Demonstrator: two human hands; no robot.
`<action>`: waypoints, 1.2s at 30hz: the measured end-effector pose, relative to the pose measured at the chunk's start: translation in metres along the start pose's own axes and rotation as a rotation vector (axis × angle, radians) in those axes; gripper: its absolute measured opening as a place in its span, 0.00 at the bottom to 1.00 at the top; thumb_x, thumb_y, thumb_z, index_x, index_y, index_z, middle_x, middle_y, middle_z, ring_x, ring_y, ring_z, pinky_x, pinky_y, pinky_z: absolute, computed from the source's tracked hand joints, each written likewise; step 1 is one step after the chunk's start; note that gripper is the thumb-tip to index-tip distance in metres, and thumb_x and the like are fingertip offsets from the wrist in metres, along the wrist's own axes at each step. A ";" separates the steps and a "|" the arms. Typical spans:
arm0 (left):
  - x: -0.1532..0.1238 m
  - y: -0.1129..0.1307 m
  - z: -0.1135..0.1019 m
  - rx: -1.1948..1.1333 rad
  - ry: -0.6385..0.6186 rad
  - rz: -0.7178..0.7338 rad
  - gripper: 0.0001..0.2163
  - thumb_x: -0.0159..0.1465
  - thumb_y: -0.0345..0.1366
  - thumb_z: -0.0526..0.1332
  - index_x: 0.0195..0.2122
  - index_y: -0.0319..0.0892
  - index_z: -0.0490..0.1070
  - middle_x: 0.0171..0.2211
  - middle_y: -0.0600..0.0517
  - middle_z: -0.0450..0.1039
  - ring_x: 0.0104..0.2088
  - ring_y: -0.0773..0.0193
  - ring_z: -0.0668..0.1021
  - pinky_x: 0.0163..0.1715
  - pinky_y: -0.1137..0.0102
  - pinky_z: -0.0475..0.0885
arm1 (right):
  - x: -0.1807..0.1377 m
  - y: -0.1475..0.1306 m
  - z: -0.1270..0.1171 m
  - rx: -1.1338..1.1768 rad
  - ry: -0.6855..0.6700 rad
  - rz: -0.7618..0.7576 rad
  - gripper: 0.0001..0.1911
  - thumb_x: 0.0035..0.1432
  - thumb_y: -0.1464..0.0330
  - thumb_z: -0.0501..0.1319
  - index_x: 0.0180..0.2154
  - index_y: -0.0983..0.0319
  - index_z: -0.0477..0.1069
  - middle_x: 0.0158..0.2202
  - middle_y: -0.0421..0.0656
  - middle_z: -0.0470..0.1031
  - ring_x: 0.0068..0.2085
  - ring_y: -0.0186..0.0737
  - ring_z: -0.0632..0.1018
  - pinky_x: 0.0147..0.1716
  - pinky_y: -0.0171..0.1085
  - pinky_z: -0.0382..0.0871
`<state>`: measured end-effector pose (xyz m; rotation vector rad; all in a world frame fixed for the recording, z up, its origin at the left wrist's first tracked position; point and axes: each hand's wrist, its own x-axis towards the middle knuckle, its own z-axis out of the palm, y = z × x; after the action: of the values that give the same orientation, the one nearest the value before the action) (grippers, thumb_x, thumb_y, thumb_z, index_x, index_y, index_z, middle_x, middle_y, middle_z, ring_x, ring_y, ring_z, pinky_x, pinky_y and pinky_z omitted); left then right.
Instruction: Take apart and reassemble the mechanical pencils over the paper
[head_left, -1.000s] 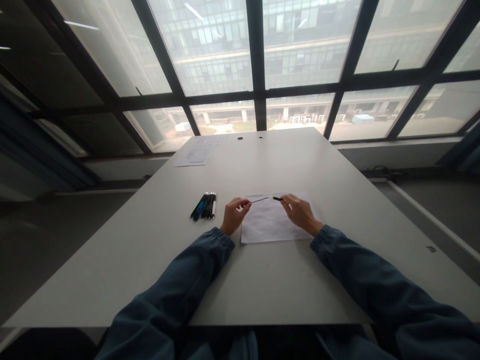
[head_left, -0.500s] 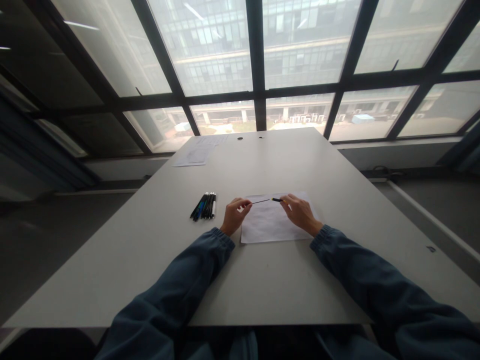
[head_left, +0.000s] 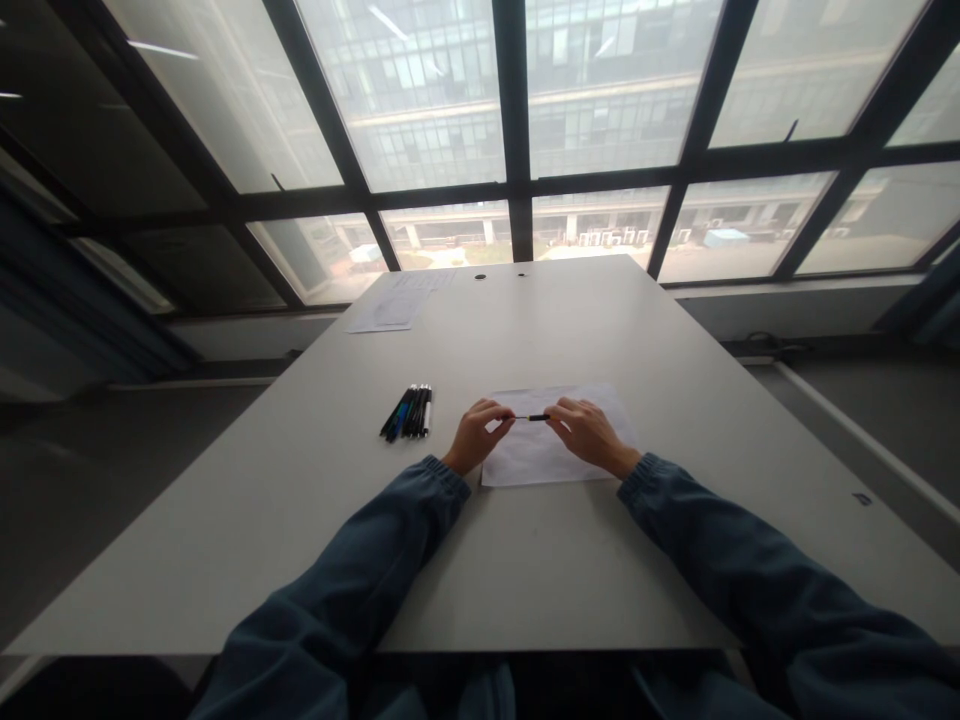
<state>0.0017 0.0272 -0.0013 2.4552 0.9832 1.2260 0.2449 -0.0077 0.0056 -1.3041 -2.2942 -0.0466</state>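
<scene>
My left hand pinches a thin dark pen refill between thumb and fingertips. Opposite it, my right hand is closed on a short black pen barrel. Refill and barrel lie in one line, and the refill's end meets the barrel's left end; how far it sits inside I cannot tell. Both hands are over a white sheet of paper. To the left of my left hand lies a bunch of several pens, mostly black, with some blue and white parts.
The white table stretches to the windows. Printed papers lie at its far left. Two small dark spots, one a round disc, show near the far edge. A small dark mark is at the right edge.
Both hands have come closer together and slightly nearer to me. The gap between refill and barrel has closed, and less of the refill shows. The bunch of pens has not moved.
</scene>
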 end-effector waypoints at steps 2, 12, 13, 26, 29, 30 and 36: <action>0.001 0.002 0.000 0.002 -0.015 0.008 0.05 0.65 0.36 0.62 0.36 0.44 0.76 0.32 0.50 0.76 0.35 0.61 0.75 0.40 0.64 0.71 | 0.001 -0.004 0.000 0.010 -0.001 -0.007 0.08 0.68 0.67 0.56 0.44 0.58 0.73 0.37 0.43 0.75 0.37 0.38 0.74 0.40 0.36 0.59; 0.001 0.008 -0.001 -0.046 -0.038 0.018 0.04 0.64 0.35 0.62 0.35 0.43 0.76 0.31 0.50 0.75 0.35 0.62 0.75 0.39 0.66 0.71 | 0.003 -0.011 0.000 0.022 0.013 -0.025 0.08 0.68 0.66 0.55 0.43 0.58 0.73 0.36 0.43 0.75 0.37 0.37 0.75 0.39 0.35 0.59; 0.001 0.008 -0.001 -0.046 -0.043 0.019 0.04 0.64 0.35 0.62 0.35 0.43 0.76 0.31 0.50 0.75 0.35 0.62 0.75 0.39 0.66 0.71 | 0.003 -0.011 0.000 0.020 0.013 -0.027 0.08 0.68 0.66 0.56 0.43 0.58 0.73 0.36 0.43 0.75 0.36 0.37 0.75 0.39 0.35 0.59; 0.001 0.007 -0.001 -0.056 -0.051 0.024 0.06 0.64 0.38 0.63 0.36 0.43 0.77 0.32 0.49 0.77 0.35 0.61 0.76 0.39 0.64 0.73 | 0.003 -0.013 0.000 0.036 0.022 -0.029 0.09 0.68 0.66 0.55 0.42 0.58 0.73 0.35 0.43 0.74 0.36 0.37 0.74 0.39 0.36 0.59; 0.002 0.007 0.000 -0.056 -0.047 0.032 0.06 0.64 0.38 0.64 0.37 0.43 0.78 0.31 0.49 0.77 0.34 0.61 0.76 0.38 0.64 0.73 | 0.003 -0.013 0.000 0.036 0.019 -0.028 0.09 0.68 0.66 0.55 0.42 0.58 0.73 0.35 0.43 0.74 0.36 0.37 0.74 0.39 0.36 0.59; 0.002 0.007 0.000 -0.057 -0.044 0.034 0.06 0.64 0.38 0.64 0.37 0.43 0.78 0.31 0.49 0.77 0.34 0.61 0.76 0.38 0.64 0.73 | 0.003 -0.013 0.000 0.033 0.018 -0.030 0.09 0.68 0.66 0.55 0.42 0.58 0.73 0.35 0.43 0.74 0.36 0.37 0.74 0.39 0.36 0.59; 0.002 0.006 0.001 -0.074 -0.036 0.041 0.05 0.63 0.37 0.64 0.37 0.43 0.78 0.32 0.49 0.77 0.34 0.62 0.76 0.38 0.65 0.73 | 0.002 -0.013 0.000 0.021 0.016 -0.039 0.09 0.68 0.66 0.55 0.42 0.58 0.73 0.35 0.43 0.74 0.36 0.37 0.74 0.39 0.36 0.59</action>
<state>0.0058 0.0236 0.0022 2.4432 0.8663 1.2041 0.2332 -0.0130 0.0093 -1.2437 -2.3011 -0.0453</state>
